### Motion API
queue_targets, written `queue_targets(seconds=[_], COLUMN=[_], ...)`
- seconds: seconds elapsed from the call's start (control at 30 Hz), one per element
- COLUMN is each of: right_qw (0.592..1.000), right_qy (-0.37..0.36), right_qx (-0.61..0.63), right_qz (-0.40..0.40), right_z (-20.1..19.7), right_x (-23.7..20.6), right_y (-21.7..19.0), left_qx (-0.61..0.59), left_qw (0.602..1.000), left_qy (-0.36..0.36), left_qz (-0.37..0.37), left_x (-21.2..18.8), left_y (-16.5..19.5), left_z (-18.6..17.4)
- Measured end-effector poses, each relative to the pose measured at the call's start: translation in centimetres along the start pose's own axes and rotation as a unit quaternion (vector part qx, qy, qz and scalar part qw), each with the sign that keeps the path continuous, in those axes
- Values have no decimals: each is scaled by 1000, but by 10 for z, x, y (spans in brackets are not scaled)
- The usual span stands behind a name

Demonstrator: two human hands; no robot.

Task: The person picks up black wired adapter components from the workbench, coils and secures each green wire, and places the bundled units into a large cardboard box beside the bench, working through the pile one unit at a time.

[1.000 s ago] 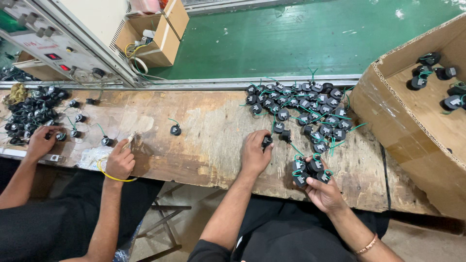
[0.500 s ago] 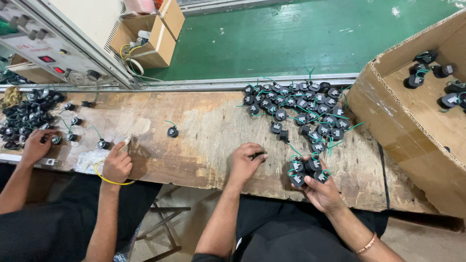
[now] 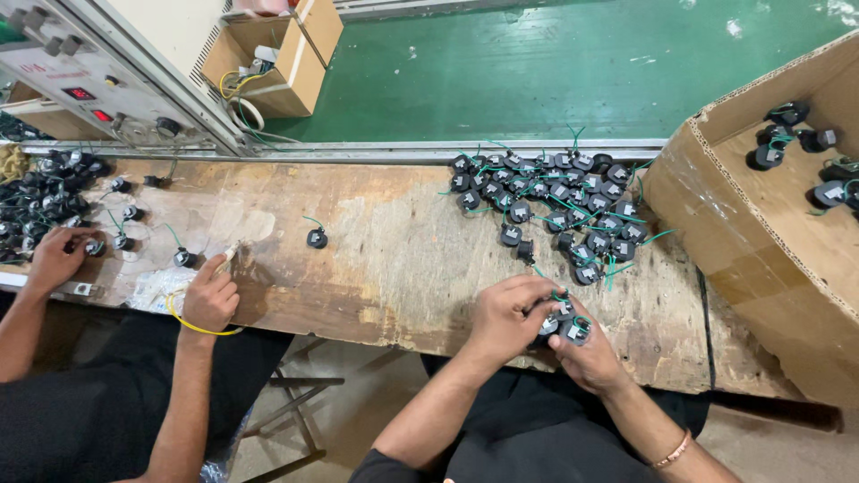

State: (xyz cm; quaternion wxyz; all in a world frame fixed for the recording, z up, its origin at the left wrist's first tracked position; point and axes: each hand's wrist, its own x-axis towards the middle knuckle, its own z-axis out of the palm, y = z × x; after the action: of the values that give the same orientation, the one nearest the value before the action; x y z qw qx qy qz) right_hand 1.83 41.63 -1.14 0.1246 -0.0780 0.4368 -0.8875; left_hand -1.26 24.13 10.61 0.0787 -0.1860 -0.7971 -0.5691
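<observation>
Head view: I see both hands meeting at the near edge of the wooden surface [image 3: 403,259], a cluster of small black parts [image 3: 562,324] with green wires clasped between left hand [image 3: 506,315] and right hand [image 3: 586,353]. Just beyond lies the larger pile [image 3: 555,201]; a cardboard box [image 3: 716,224] stands right.

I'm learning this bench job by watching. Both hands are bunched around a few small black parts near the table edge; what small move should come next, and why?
Probably the left hand should reach back to the pile of black parts for one more. The right hand already cradles several green-wired parts, and the pile lies just beyond both hands.
</observation>
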Motion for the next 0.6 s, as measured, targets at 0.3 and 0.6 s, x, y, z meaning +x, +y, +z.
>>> queue_targets(seconds=[0.3, 0.6], right_qw=[998, 993], right_qy=[16, 21], right_qx=[62, -113], right_qz=[-21, -35], right_z=[-5, -5], right_x=[-1, -2], right_y=[4, 12], left_qx=[-12, -16], left_qw=[979, 996], left_qy=[-71, -39], left_qz=[190, -78], left_x=[-4, -11], left_y=[-11, -3], left_z=[-16, -4])
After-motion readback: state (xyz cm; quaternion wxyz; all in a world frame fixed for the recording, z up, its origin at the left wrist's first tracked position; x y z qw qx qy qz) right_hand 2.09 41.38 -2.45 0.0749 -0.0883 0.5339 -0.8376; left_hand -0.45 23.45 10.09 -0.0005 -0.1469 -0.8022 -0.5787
